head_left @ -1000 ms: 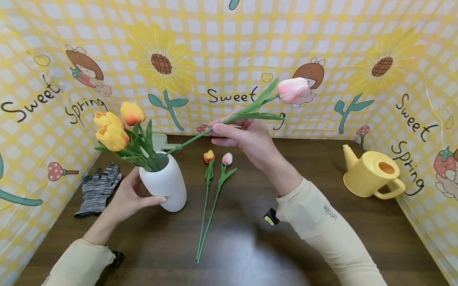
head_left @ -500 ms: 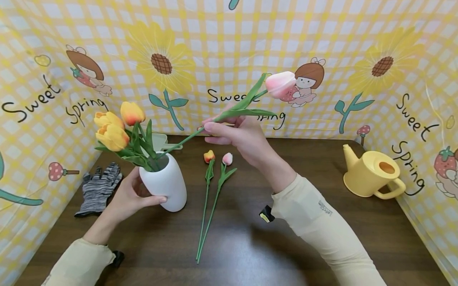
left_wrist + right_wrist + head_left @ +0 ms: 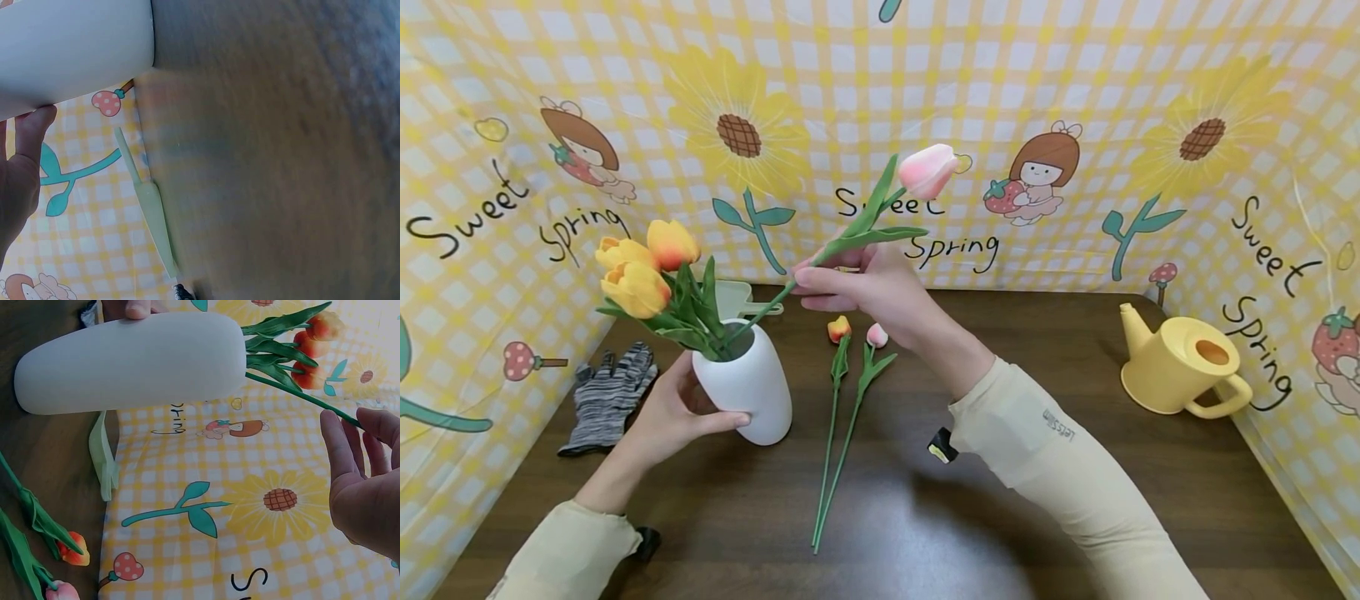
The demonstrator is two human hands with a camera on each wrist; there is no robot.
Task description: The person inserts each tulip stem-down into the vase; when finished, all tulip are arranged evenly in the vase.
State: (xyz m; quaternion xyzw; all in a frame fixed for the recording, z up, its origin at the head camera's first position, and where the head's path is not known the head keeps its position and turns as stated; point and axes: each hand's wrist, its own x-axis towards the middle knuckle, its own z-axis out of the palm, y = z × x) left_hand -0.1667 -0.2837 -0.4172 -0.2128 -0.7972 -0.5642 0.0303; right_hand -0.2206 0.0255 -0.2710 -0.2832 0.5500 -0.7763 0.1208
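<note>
A white vase stands on the table, with several yellow-orange tulips leaning left out of its mouth. My left hand holds the vase round its left side, thumb across the front. Above and to the right, my right hand pinches the green stem of a pink tulip. That stem's lower end is inside the vase mouth, its tip hidden; the bloom points up and right. The right wrist view shows the pinched stem slanting out of the vase beside the orange tulips.
A yellow-orange tulip and a pink tulip lie on the table right of the vase. A yellow watering can stands at the right. A grey knitted glove lies at the left, and a pale green flat tool behind the vase.
My right hand has moved left toward the vase, bringing the pink tulip with it, its stem steeper. The left hand and vase have stayed in place.
</note>
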